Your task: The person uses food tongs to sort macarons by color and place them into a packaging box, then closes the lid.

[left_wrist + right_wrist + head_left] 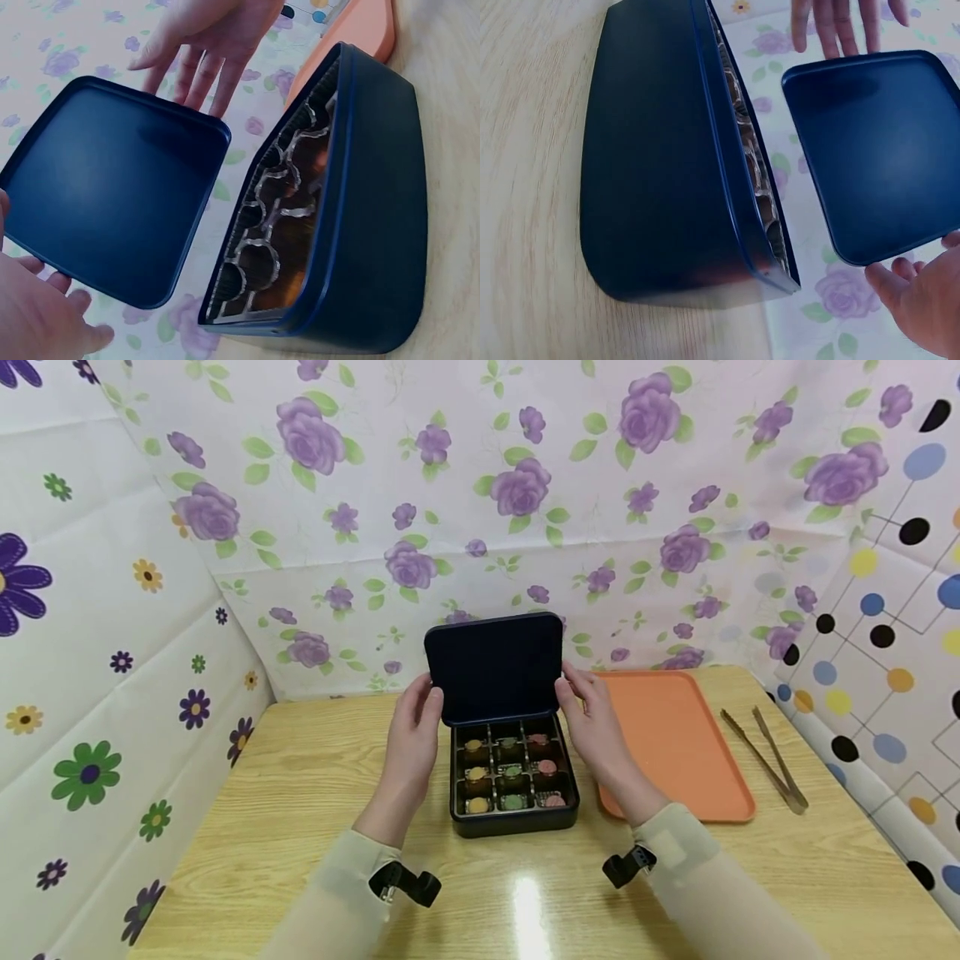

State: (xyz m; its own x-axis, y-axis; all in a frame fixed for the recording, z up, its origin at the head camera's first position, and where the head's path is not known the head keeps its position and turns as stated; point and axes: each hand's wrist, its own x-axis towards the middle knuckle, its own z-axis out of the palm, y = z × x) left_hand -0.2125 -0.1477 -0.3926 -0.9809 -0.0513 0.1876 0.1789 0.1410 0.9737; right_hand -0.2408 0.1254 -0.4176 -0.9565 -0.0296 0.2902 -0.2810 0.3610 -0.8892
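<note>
A dark navy lid [495,668] is held upright by its two side edges at the back of a dark box [517,822]. My left hand [415,727] holds the left edge, and my right hand [596,722] the right edge. In the wrist views a gap shows between the lid and the box rim. Inside the box a divided clear insert carries small round pieces: yellow [476,773], green [513,772] and pink [547,767]. What they are is too small to tell. In the left wrist view, fingers of the right hand [210,34] meet the lid's edge.
An orange tray [663,743] lies right of the box, partly behind the right forearm. Metal tongs [772,760] lie at the far right of the wooden table [315,827]. Patterned cloth walls [450,485] surround the table's back and sides.
</note>
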